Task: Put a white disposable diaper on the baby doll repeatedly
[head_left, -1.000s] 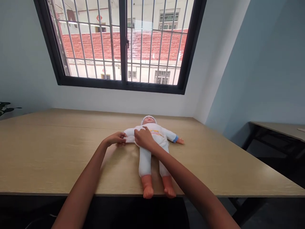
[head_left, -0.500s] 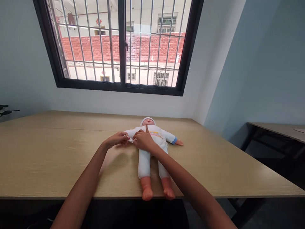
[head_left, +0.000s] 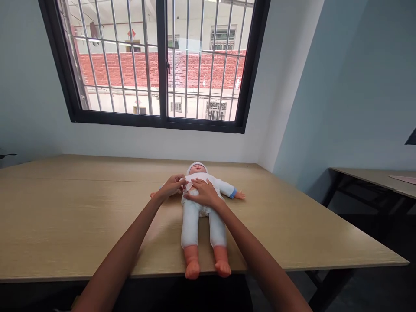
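A baby doll (head_left: 202, 221) in a white one-piece suit and white cap lies on its back on the wooden table (head_left: 81, 216), feet hanging just over the near edge. My left hand (head_left: 172, 186) pinches the white cloth at the doll's near-side shoulder, by its neck. My right hand (head_left: 204, 193) lies flat on the doll's chest, fingers spread. The doll's bare hand pokes out to the left of my left hand; its other arm, with a blue cuff, stretches out to the right.
A barred window (head_left: 159, 65) fills the wall behind the table. A second table (head_left: 373, 177) stands to the right across a gap. A plant leaf (head_left: 6, 154) shows at the far left edge.
My left hand slid from the doll's sleeve end up to its shoulder, leaving the doll's bare hand showing. My right hand moved from the shoulder onto the chest and flattened.
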`<state>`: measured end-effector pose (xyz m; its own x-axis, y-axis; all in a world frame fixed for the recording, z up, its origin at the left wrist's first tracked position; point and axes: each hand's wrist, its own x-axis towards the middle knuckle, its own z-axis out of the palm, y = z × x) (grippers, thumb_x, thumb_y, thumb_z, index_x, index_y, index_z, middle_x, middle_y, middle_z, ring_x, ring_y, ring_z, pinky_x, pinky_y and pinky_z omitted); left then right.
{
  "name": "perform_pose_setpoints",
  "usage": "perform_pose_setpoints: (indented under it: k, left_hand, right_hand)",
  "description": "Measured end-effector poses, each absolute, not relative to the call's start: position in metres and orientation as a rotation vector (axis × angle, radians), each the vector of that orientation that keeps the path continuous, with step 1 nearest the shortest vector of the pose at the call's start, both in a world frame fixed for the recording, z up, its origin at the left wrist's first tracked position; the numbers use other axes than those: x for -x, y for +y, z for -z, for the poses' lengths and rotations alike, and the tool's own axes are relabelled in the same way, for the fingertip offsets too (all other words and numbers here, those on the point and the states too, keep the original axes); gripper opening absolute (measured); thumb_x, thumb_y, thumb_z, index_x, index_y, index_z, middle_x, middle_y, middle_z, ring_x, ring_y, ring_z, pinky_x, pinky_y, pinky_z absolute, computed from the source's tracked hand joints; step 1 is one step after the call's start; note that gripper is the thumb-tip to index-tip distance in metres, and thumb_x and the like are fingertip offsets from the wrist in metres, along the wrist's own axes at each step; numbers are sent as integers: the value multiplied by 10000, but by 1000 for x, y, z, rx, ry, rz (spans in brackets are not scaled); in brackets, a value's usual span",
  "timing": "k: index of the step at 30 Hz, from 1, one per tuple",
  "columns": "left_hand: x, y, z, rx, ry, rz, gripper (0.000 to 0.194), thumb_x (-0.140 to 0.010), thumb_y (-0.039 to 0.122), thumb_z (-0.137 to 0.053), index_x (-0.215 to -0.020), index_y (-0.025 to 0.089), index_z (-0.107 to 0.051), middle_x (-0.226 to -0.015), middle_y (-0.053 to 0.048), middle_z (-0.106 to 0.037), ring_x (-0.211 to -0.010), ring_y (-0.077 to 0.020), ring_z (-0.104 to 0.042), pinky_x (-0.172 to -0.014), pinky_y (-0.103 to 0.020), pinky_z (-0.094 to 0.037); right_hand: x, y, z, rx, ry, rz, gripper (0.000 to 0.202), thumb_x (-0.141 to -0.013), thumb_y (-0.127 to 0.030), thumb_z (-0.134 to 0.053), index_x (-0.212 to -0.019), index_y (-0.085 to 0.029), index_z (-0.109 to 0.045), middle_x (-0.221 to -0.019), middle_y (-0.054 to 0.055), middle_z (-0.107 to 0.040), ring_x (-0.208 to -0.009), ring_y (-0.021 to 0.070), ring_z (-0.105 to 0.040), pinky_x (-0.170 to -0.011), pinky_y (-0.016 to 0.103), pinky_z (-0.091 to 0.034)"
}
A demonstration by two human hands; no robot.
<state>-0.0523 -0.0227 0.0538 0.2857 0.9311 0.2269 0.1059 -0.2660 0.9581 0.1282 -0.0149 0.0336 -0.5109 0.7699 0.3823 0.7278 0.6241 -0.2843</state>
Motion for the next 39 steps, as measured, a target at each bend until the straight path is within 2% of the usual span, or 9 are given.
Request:
perform_pose_setpoints:
  k: [6,12,15,19,24,27,31,35,39]
  left_hand:
    - [31,-13,-47,-1733,934,-1160,177,-662,309,-591,-618,173,-488,-603,44,-437,-589,-88,-391,-541,-211,-316]
    - [47,-12,-36,-1428,796,-1221,244,-638,319,-663,-611,172,-470,-622,43,-436,-591,-78,-408,-557,-199,-354]
    - [55,-11,-35,-1334,726,-1243,222,-634,293,-672,-619,171,-488,-629,43,-447,-597,-81,-432,-569,-204,-378]
    - [60,-9,-34,-1351,720,-1199,180,-629,243,-672,-616,166,-509,-638,34,-483,-604,-85,-464,-575,-206,-384]
    - [58,-9,-37,-1359,785,-1200,183,-611,240,-671,-608,167,-504,-616,36,-497,-570,-77,-450,-546,-198,-360]
    - [56,-12,-39,-1394,813,-1203,212,-635,269,-693,-622,167,-507,-614,44,-493,-572,-73,-451,-553,-196,-361]
    - [55,-11,-39,-1389,842,-1249,267,-671,333,-719,-642,169,-511,-634,41,-498,-605,-86,-480,-596,-222,-400]
    - [53,-8,-35,-1302,805,-1303,276,-670,346,-722,-658,171,-508,-657,31,-505,-621,-98,-495,-612,-243,-420]
    - [46,-11,-36,-1327,789,-1307,298,-672,386,-723,-670,175,-513,-668,35,-502,-621,-97,-488,-628,-245,-421]
  right_hand:
    - [-129,-15,-37,1225,-2306,-192,355,-943,-457,-496,-1163,-260,-693,-1418,81,-550,-1372,283,-426,-1146,557,-211]
    - [-125,-13,-42,1322,-2217,-216,259,-916,-354,-523,-1022,-280,-747,-1282,23,-663,-1261,238,-537,-1081,403,-329]
    - [-122,-12,-47,1383,-2153,-251,239,-896,-374,-540,-954,-281,-752,-1153,3,-721,-1135,219,-601,-991,359,-374]
    - [-103,-10,-54,1551,-2146,-148,222,-816,-423,-627,-883,-261,-763,-1084,55,-712,-1118,276,-554,-936,404,-355]
    - [-78,0,-53,1632,-2142,28,188,-808,-305,-623,-896,-201,-754,-1175,148,-645,-1154,326,-495,-931,457,-339]
    - [-82,8,-46,1498,-2038,-163,142,-793,-250,-617,-878,-220,-727,-1068,103,-690,-1120,312,-537,-945,462,-360]
    - [-104,18,-38,1048,-1725,-586,172,-776,-176,-541,-906,-200,-651,-992,46,-699,-958,200,-629,-892,349,-458]
    - [-120,17,-31,798,-1680,-780,179,-706,-217,-608,-882,-190,-627,-894,29,-676,-869,183,-641,-815,316,-507]
    - [-121,8,-29,720,-1809,-838,282,-711,-302,-692,-970,-203,-639,-831,1,-678,-781,166,-651,-784,319,-511]
